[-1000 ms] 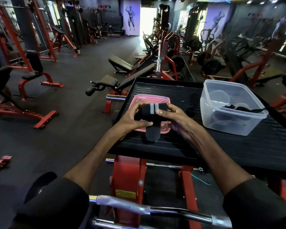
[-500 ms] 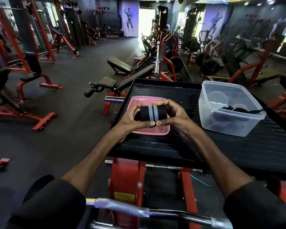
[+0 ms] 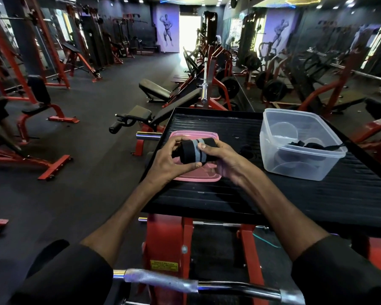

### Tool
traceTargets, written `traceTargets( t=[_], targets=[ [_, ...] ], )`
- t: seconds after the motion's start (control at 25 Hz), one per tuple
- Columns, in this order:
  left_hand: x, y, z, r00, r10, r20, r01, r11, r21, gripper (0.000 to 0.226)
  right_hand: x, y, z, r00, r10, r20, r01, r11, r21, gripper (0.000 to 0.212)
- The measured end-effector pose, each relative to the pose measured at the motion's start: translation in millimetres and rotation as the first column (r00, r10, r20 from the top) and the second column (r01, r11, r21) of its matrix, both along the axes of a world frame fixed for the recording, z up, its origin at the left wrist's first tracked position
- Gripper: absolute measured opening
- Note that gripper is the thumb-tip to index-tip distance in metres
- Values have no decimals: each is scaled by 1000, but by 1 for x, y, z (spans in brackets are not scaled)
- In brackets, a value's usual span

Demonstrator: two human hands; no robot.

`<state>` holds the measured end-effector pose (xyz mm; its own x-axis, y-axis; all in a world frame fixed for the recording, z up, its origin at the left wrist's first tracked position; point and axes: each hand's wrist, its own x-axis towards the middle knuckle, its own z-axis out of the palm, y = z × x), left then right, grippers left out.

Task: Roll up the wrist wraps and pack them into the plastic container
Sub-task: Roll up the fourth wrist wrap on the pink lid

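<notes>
A black wrist wrap [image 3: 195,150] with grey stripes is rolled into a thick cylinder and held above the pink lid [image 3: 198,176]. My left hand [image 3: 172,160] grips its left end, thumb underneath. My right hand [image 3: 223,158] holds the right end, thumb pressed on the striped band. The clear plastic container [image 3: 299,143] stands to the right on the black platform [image 3: 218,194], open, with another black wrap [image 3: 310,145] lying inside it.
A chrome and black bar [image 3: 185,282] crosses low in front of me. Red frame legs [image 3: 169,243] hold the platform up. Benches and red weight machines fill the gym floor to the left and behind.
The wrap's hanging tail has been wound onto the roll. My hands have turned the roll and shifted their grip, and it now tilts slightly.
</notes>
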<state>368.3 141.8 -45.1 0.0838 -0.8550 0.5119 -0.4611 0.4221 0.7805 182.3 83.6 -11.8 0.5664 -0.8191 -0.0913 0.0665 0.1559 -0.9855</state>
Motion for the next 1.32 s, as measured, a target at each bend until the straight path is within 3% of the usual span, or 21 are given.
traceTargets(
  t=[0.08, 0.12, 0.2, 0.24, 0.32, 0.48, 0.68, 0.8, 0.88, 0.96, 1.12, 1.24, 1.32],
  targets=[
    [2, -3, 2, 994, -68, -88, 75, 994, 79, 66, 1, 0, 2, 995, -82, 63, 82, 997, -8, 39],
    [2, -3, 5, 960, -131, -249, 172, 973, 151, 60, 1, 1, 3, 985, -127, 118, 128, 992, 1, 38],
    [-7, -2, 18, 777, -145, -612, 331, 922, 202, 41, 4, 5, 5, 954, -185, 234, 176, 983, 60, 40],
    [-15, -3, 25, 693, -91, -715, 338, 917, 212, 37, 8, 7, 4, 943, -192, 272, 172, 980, 95, 42],
    [-27, -6, 33, 615, 32, -788, 254, 938, 236, 37, 18, 13, -4, 938, -184, 294, 150, 980, 133, 44],
    [-42, -7, 30, 621, 40, -783, 212, 953, 217, 21, 27, 20, -10, 935, -223, 277, 192, 972, 134, 48],
    [-41, -6, 39, 634, 5, -773, 280, 930, 236, 40, 14, 14, -9, 905, -254, 341, 203, 963, 180, 48],
    [-49, -8, 44, 774, 10, -633, 193, 949, 251, 52, 18, 23, -5, 908, -263, 327, 230, 964, 136, 50],
    [-52, -6, 45, 765, 15, -644, 211, 939, 273, 36, 18, 25, 1, 890, -294, 349, 254, 955, 156, 50],
    [-43, -5, 39, 750, -24, -661, 288, 911, 294, 38, 13, 24, 8, 882, -311, 353, 284, 950, 126, 55],
    [-28, -1, 20, 805, -113, -582, 405, 821, 402, 32, 10, 21, 9, 941, -280, 192, 311, 937, -160, 71],
    [-25, -3, 14, 834, -73, -547, 284, 906, 312, 36, 3, 13, 11, 984, -180, -9, 162, 905, -394, 76],
    [-21, -3, 16, 862, -57, -504, 203, 950, 238, 44, -15, 2, 18, 963, -183, -199, 47, 839, -543, 84]
  ],
)
